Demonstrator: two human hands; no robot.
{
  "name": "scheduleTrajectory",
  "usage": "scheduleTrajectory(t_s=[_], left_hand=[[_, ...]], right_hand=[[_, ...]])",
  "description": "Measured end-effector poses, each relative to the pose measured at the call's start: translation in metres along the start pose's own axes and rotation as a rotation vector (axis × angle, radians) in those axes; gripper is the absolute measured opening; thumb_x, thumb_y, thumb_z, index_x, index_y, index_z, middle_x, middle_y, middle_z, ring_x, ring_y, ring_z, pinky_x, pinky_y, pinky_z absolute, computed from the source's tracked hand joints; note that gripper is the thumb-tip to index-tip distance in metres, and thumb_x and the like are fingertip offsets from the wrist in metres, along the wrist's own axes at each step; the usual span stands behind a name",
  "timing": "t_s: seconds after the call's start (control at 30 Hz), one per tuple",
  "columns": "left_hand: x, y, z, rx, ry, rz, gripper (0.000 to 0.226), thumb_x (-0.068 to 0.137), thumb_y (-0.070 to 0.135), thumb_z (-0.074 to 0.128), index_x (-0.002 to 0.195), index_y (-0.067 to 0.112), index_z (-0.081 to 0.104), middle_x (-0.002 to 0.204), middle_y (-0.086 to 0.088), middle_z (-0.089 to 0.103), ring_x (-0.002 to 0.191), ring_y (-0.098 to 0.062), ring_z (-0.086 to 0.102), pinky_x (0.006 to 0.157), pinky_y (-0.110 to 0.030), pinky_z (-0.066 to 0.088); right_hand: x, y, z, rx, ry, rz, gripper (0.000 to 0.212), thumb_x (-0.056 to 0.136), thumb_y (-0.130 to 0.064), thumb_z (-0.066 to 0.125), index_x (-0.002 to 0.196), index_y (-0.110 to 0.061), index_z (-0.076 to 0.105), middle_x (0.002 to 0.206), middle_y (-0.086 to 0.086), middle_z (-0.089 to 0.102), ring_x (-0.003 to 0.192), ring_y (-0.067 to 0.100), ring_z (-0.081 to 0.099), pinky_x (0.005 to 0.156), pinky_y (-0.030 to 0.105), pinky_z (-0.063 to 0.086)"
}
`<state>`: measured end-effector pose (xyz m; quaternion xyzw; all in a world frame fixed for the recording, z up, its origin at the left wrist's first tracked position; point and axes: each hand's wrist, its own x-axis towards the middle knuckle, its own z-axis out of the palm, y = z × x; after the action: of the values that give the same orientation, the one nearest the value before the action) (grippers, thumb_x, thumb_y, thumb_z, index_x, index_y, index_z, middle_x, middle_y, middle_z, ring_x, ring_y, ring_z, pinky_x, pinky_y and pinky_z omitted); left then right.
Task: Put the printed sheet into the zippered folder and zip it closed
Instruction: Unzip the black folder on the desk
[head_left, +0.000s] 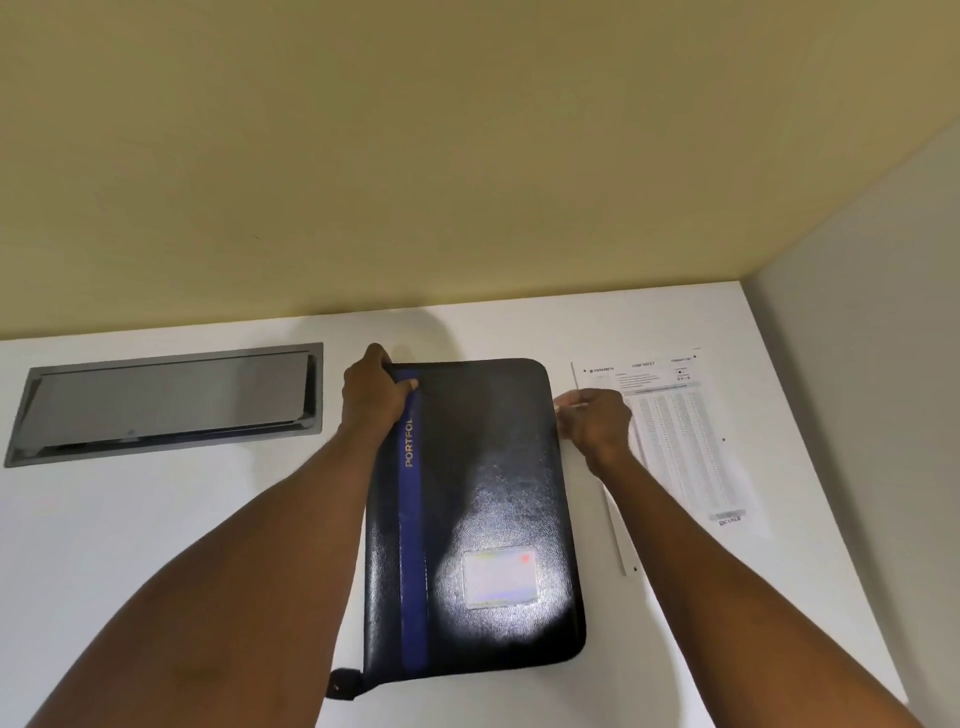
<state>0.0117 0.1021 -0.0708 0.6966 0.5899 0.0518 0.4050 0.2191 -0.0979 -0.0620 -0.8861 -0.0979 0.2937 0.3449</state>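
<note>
A black zippered folder with a blue stripe and a clear card pocket lies flat and closed on the white desk. My left hand grips its far left corner, thumb on the blue stripe. At the folder's right edge near the top, my right hand has its fingers pinched together, apparently on the zipper pull, which is too small to make out. The printed sheet lies flat on the desk just right of the folder, partly under my right hand.
A dark grey recessed cable hatch sits in the desk at the left. A yellow wall runs behind the desk and a white partition closes the right side. A small black strap end sticks out at the folder's near left corner.
</note>
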Motion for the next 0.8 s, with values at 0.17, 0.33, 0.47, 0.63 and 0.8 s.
scheduleTrajectory(t_s=[0.17, 0.33, 0.47, 0.63, 0.8], left_hand=[[-0.059, 0.019, 0.018, 0.453, -0.006, 0.313, 0.072, 0.095, 0.04, 0.065, 0.154, 0.013, 0.034, 0.148, -0.019, 0.044, 0.134, -0.038, 0.046, 0.107, -0.051, 0.045], [-0.185, -0.008, 0.065, 0.63, -0.343, 0.807, 0.109, 0.079, 0.077, 0.055, 0.164, 0.025, 0.012, 0.173, -0.01, 0.001, 0.159, -0.034, -0.001, 0.118, -0.075, 0.01], [-0.25, -0.046, 0.09, 0.809, -0.567, 0.924, 0.141, 0.062, 0.089, 0.065, 0.164, 0.02, -0.005, 0.17, -0.015, -0.021, 0.155, -0.043, -0.02, 0.103, -0.086, -0.016], [-0.268, -0.063, 0.099, 0.872, -0.532, 0.782, 0.121, 0.082, 0.031, 0.078, 0.161, 0.025, -0.013, 0.161, -0.012, -0.043, 0.143, -0.042, -0.045, 0.103, -0.087, -0.008], [-0.251, -0.068, 0.089, 0.936, -0.466, 0.739, 0.107, 0.09, 0.054, 0.066, 0.163, 0.021, -0.005, 0.166, -0.017, -0.031, 0.148, -0.053, -0.031, 0.108, -0.085, -0.003]], right_hand=[[0.006, 0.001, -0.002, -0.191, -0.104, -0.215, 0.018, 0.09, 0.005, 0.066, 0.101, -0.001, 0.079, 0.103, 0.009, 0.077, 0.098, 0.022, 0.07, 0.089, 0.025, 0.052], [0.001, 0.004, -0.005, -0.355, -0.112, -0.3, 0.03, 0.092, -0.006, 0.056, 0.066, -0.017, 0.068, 0.069, 0.004, 0.067, 0.072, 0.025, 0.061, 0.072, 0.033, 0.05], [0.0, 0.002, -0.007, -0.464, -0.094, -0.335, 0.033, 0.097, -0.008, 0.052, 0.112, -0.02, 0.08, 0.118, 0.007, 0.076, 0.104, 0.03, 0.071, 0.085, 0.032, 0.054], [0.0, 0.003, -0.003, -0.527, -0.079, -0.353, 0.036, 0.097, -0.006, 0.048, 0.107, -0.019, 0.08, 0.112, 0.007, 0.077, 0.097, 0.03, 0.071, 0.072, 0.027, 0.041], [-0.008, 0.006, -0.003, -0.545, -0.076, -0.355, 0.031, 0.096, -0.009, 0.047, 0.09, -0.014, 0.077, 0.097, 0.008, 0.073, 0.089, 0.031, 0.07, 0.069, 0.03, 0.048]])
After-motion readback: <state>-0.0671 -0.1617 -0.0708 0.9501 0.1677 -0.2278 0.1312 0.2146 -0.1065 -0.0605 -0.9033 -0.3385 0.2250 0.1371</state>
